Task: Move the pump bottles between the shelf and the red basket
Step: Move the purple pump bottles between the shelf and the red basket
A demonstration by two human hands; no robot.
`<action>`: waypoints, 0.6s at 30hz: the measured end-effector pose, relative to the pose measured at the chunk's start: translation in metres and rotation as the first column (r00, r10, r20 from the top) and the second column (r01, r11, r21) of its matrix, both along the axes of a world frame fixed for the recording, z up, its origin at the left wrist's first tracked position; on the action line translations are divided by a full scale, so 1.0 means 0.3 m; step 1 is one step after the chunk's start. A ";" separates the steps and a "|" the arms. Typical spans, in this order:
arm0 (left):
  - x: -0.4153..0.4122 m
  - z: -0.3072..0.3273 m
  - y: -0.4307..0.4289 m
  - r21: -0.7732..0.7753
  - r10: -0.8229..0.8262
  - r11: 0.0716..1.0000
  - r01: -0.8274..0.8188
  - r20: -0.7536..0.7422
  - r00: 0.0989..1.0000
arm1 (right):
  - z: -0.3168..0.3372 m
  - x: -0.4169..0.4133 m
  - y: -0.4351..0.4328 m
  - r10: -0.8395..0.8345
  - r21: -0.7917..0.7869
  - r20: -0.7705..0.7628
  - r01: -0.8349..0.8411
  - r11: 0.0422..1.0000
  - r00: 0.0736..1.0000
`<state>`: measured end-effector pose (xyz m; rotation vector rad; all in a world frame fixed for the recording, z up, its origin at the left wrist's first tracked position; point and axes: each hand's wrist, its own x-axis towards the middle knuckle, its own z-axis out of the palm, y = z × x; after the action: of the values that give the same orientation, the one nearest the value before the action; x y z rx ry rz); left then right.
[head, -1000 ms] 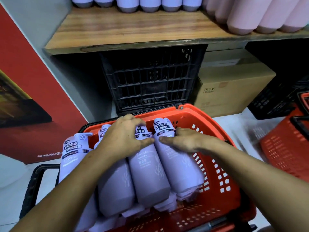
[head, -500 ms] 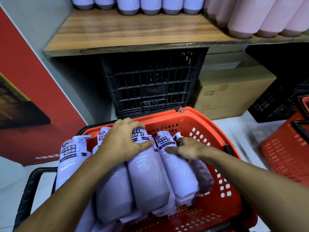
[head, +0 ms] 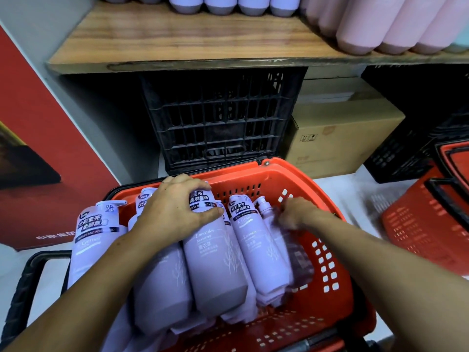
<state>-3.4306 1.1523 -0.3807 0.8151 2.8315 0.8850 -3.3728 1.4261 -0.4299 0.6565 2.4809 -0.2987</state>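
Observation:
Several lavender pump bottles lie side by side in the red basket [head: 291,171], pump ends pointing away from me. My left hand [head: 177,209] lies over the neck of the middle bottle [head: 213,262], fingers curled over its top and thumb across its label. At the basket's right side my right hand [head: 297,214] is blurred and grips the rightmost bottle [head: 294,252], which lies lower than the others and is blurred too. Above is the wooden shelf [head: 177,41], with a row of lavender bottles [head: 220,6] along its back.
Pink bottles [head: 380,21] fill the shelf's right end. Under the shelf stand a black crate [head: 220,118] and a cardboard box [head: 342,133]. A second red basket [head: 431,219] sits on the floor to the right. A red poster [head: 38,148] leans at the left.
My right hand slid from the middle bottles to the basket's right side and took hold of the low rightmost bottle. My left hand stayed over the middle bottle's neck.

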 end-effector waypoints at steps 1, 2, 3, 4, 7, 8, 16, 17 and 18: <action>0.002 0.000 0.001 0.001 0.004 1.000 -0.004 -0.001 1.000 | -0.023 0.010 -0.012 0.006 0.010 -0.007 -0.006 1.000 1.000; 0.005 0.000 0.001 0.002 0.008 1.000 -0.008 0.001 1.000 | -0.044 0.019 -0.021 0.008 0.002 -0.037 -0.008 1.000 0.999; 0.008 0.000 0.001 0.004 0.012 1.000 -0.012 0.002 1.000 | -0.065 0.028 -0.028 0.008 -0.014 -0.075 -0.009 1.000 0.997; 0.010 0.000 0.002 0.006 0.017 1.000 -0.017 0.004 1.000 | -0.084 0.031 -0.033 0.012 -0.029 -0.112 -0.016 0.999 0.994; 0.014 0.000 0.004 0.010 0.028 1.000 -0.028 0.002 1.000 | -0.117 0.029 -0.051 -0.012 -0.081 -0.159 -0.001 0.997 0.987; 0.015 0.000 0.003 0.017 0.033 0.999 -0.033 0.003 0.999 | -0.121 0.022 -0.059 -0.028 -0.094 -0.173 0.012 0.995 0.985; 0.020 -0.005 0.003 0.032 0.043 0.999 -0.043 0.002 0.999 | -0.116 -0.026 -0.053 -0.189 -0.209 -0.202 0.146 0.967 0.961; 0.019 -0.004 0.003 0.029 0.040 0.999 -0.040 0.005 0.999 | -0.114 -0.027 -0.050 -0.189 -0.218 -0.201 0.144 0.965 0.961; 0.017 -0.004 0.003 0.027 0.038 0.999 -0.038 0.008 0.999 | -0.111 -0.027 -0.046 -0.191 -0.215 -0.202 0.146 0.966 0.961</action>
<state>-3.4254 1.1532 -0.3818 0.7616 2.8436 0.9313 -3.3808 1.4123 -0.4633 0.7893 2.5608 -0.7111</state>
